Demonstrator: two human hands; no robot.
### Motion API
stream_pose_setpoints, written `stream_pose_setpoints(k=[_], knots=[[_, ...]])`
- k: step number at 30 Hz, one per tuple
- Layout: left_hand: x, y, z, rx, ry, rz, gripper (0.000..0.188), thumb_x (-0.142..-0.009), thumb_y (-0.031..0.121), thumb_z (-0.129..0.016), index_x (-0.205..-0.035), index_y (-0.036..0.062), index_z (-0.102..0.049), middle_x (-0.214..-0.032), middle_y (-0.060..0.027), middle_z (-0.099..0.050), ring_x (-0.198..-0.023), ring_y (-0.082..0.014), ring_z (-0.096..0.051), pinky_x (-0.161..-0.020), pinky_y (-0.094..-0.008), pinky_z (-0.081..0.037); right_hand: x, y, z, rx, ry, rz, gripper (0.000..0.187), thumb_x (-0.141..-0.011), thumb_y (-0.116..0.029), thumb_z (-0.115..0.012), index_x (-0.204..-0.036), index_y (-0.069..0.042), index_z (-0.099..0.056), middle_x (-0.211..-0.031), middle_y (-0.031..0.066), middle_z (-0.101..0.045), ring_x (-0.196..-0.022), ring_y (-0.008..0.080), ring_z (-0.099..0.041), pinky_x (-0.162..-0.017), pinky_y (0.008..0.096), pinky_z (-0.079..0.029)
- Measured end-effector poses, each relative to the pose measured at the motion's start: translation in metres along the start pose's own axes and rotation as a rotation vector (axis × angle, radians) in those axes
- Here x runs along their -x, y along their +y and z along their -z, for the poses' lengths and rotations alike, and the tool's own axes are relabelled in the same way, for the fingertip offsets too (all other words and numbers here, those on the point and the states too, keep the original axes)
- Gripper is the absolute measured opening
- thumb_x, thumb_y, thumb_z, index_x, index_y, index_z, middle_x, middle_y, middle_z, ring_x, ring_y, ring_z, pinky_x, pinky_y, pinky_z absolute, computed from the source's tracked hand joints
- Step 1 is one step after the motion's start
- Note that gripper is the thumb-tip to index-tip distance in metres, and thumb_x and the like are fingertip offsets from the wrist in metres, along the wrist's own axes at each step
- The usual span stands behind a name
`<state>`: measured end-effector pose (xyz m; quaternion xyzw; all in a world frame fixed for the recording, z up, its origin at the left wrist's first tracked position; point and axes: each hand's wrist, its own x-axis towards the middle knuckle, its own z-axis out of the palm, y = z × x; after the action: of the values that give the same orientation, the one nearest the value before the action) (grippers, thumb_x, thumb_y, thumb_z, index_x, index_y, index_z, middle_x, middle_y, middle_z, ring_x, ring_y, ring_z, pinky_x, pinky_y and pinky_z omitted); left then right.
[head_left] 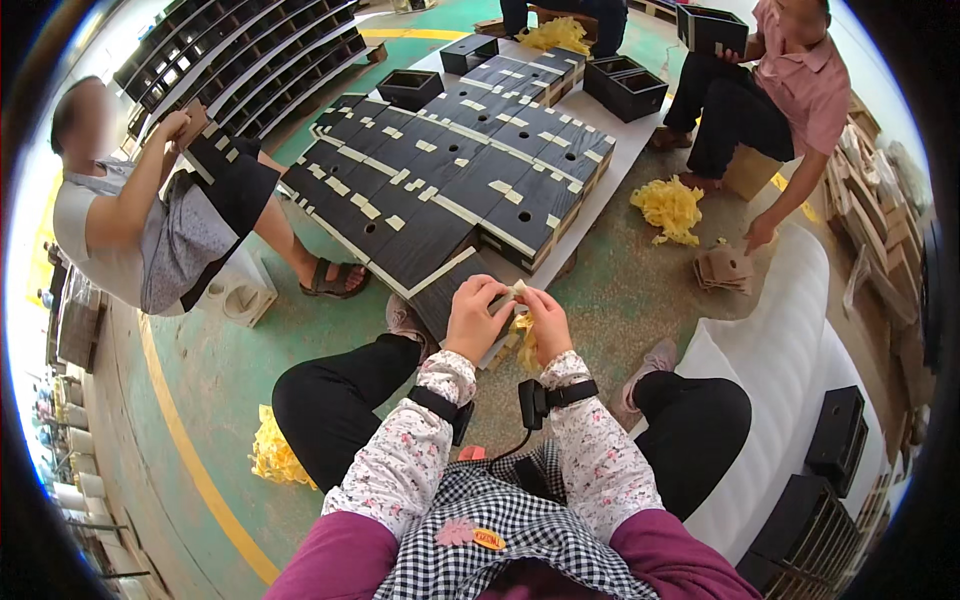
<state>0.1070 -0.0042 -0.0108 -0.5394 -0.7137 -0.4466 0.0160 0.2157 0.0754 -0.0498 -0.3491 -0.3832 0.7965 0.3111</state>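
Note:
My left hand and my right hand meet in front of me, fingertips closed on a small pale strip of tape. Both hands pinch it, so part of it is hidden by the fingers. Just beyond and below the left hand lies a black box with a pale taped edge. Crumpled yellow strips show beneath the right hand. Farther ahead, black wooden boxes lie side by side in a large block, with pale tape pieces and round holes on their tops.
A seated person works at left; another at right reaches toward stacked brown pieces. Yellow heaps lie at right and beside my left leg. White foam sheeting bears black boxes. Black racks stand behind.

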Motion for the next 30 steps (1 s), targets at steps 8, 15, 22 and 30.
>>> stream_pose_setpoints(k=[8, 15, 22, 30], knots=[[-0.002, 0.001, -0.001, 0.003, -0.006, -0.017, 0.016, -0.069, 0.010, -0.072, -0.079, 0.0042, -0.061, -0.090, -0.0097, -0.055, -0.088, -0.0281, -0.055, -0.076, -0.0370, -0.045, -0.007, 0.009, 0.005, 0.003, -0.026, 0.031, 0.027, -0.091, -0.023, -0.055, -0.107, -0.002, -0.062, -0.094, 0.0023, -0.063, -0.074, 0.0086, -0.057, -0.063, 0.0221, -0.046], [-0.011, -0.006, 0.014, -0.020, -0.233, -0.093, 0.015, -0.071, 0.013, -0.070, -0.081, 0.0052, -0.061, -0.097, -0.0109, -0.057, -0.094, -0.0290, -0.055, -0.080, -0.0376, -0.044, -0.008, -0.006, 0.006, 0.275, 0.011, 0.221, 0.024, -0.090, -0.022, -0.057, -0.104, -0.004, -0.064, -0.092, 0.0043, -0.064, -0.076, 0.0119, -0.060, -0.064, 0.0243, -0.047], [-0.036, -0.049, 0.019, -0.382, -0.282, -0.210, 0.027, -0.087, 0.033, -0.052, -0.108, 0.0176, -0.060, -0.126, -0.0044, -0.051, -0.126, -0.0260, -0.037, -0.105, -0.0493, -0.024, 0.006, -0.039, -0.022, 1.263, -0.102, 0.989, 0.019, -0.082, -0.012, -0.062, -0.100, -0.010, -0.066, -0.084, 0.0069, -0.060, -0.076, 0.0244, -0.061, -0.065, 0.0322, -0.048], [-0.030, -0.052, 0.009, -0.382, -0.228, -0.101, 0.023, -0.089, 0.030, -0.048, -0.104, 0.0149, -0.058, -0.129, -0.0065, -0.048, -0.125, -0.0276, -0.039, -0.103, -0.0488, -0.027, 0.010, -0.043, -0.015, 1.489, -0.236, 1.108, 0.017, -0.079, -0.009, -0.062, -0.095, -0.008, -0.063, -0.077, 0.0072, -0.056, -0.074, 0.0250, -0.058, -0.063, 0.0357, -0.047]])
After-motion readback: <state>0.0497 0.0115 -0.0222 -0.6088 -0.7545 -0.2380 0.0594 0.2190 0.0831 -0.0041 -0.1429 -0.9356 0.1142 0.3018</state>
